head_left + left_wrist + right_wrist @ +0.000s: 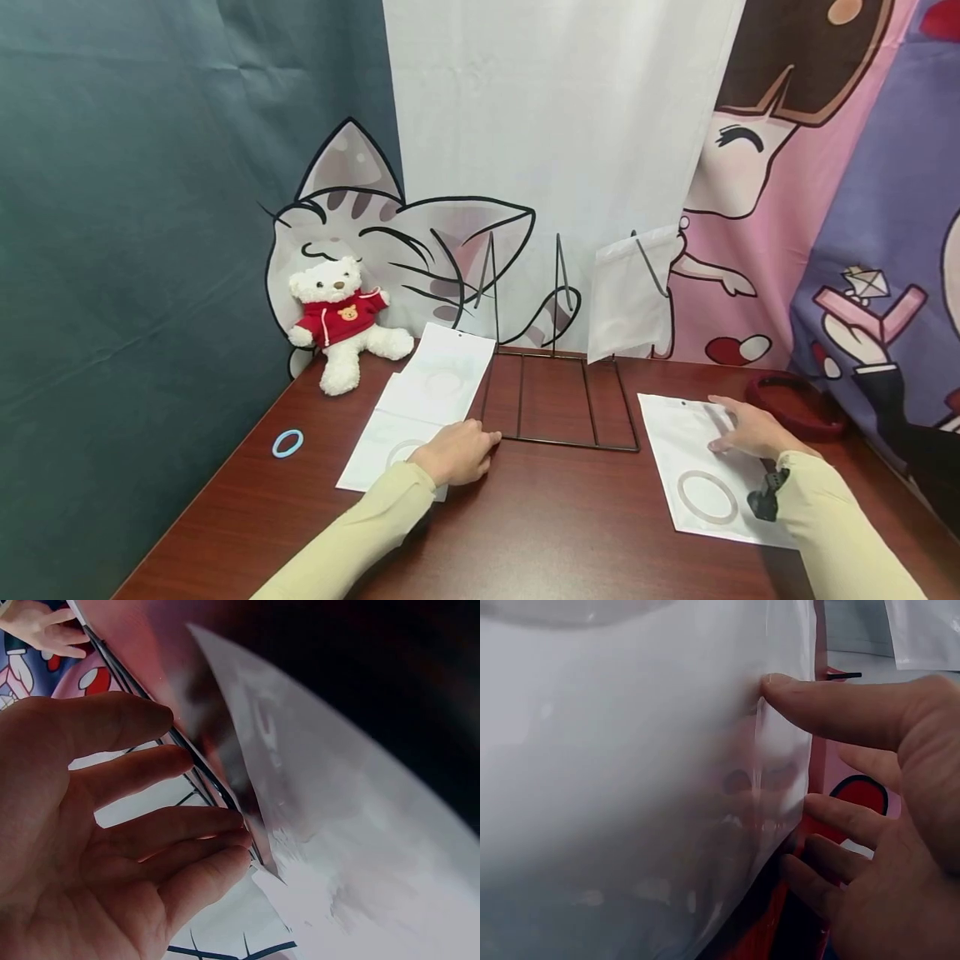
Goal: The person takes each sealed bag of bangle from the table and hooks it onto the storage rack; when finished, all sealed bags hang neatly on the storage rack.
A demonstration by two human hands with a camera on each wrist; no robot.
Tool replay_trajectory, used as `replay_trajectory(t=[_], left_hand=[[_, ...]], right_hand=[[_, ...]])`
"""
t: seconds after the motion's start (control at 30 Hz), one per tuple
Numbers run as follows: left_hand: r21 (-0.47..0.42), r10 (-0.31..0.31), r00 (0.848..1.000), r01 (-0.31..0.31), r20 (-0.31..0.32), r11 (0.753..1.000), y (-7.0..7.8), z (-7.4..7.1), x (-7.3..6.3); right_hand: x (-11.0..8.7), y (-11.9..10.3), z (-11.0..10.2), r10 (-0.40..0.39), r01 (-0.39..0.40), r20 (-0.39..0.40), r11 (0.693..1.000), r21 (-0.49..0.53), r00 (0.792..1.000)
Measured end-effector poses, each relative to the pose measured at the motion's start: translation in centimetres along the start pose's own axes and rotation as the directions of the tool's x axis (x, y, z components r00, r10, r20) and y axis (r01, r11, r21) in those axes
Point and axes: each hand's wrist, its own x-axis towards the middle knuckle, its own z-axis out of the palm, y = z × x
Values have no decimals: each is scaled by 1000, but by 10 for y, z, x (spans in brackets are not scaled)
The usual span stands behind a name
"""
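A black wire display rack (570,444) stands on the table, with a white translucent bag (626,300) hanging from its right hook. My left hand (459,454) is at the rack's front left corner, its fingertips at the dark wire bar (214,780) in the left wrist view. Beside that hand lie overlapping white bags (431,392) with pale rings inside. On the right, my right hand (753,429) is over another flat bag (675,433) holding a pale ring (682,493). Its thumb (832,705) touches the bag's face, with the other fingers spread near the edge.
A white teddy bear (343,325) in a red hoodie sits at the back left. A small light blue ring (277,447) lies near the left edge. Behind my right hand is a dark red band (821,427). Printed curtains (562,100) close off the back.
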Motion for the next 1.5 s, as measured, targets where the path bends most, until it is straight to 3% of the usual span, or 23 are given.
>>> replay_trajectory(t=[0.2, 0.63, 0.83, 1.07, 1.37, 1.5], left_hand=[[1, -13, 1000, 13, 20, 1000, 0, 1, 0], [0, -25, 1000, 25, 10, 1000, -2, -2, -1], [13, -20, 1000, 21, -10, 1000, -3, -1, -2], [-2, -33, 999, 33, 12, 999, -1, 2, -4], [-2, -13, 1000, 13, -3, 1000, 1, 1, -1], [4, -12, 1000, 12, -4, 1000, 0, 2, 0]], right_hand=[[-1, 0, 0, -19, 18, -43, 1000, -22, 999], [6, -8, 4, 4, -4, 18, 1000, -9, 1000], [3, -10, 7, -16, 16, -13, 1000, -17, 1000], [3, -10, 7, -10, 10, 2, 1000, -13, 1000], [1, -14, 3, -71, 71, 4, 997, -13, 997], [3, -18, 2, -118, 117, -33, 993, -37, 993]])
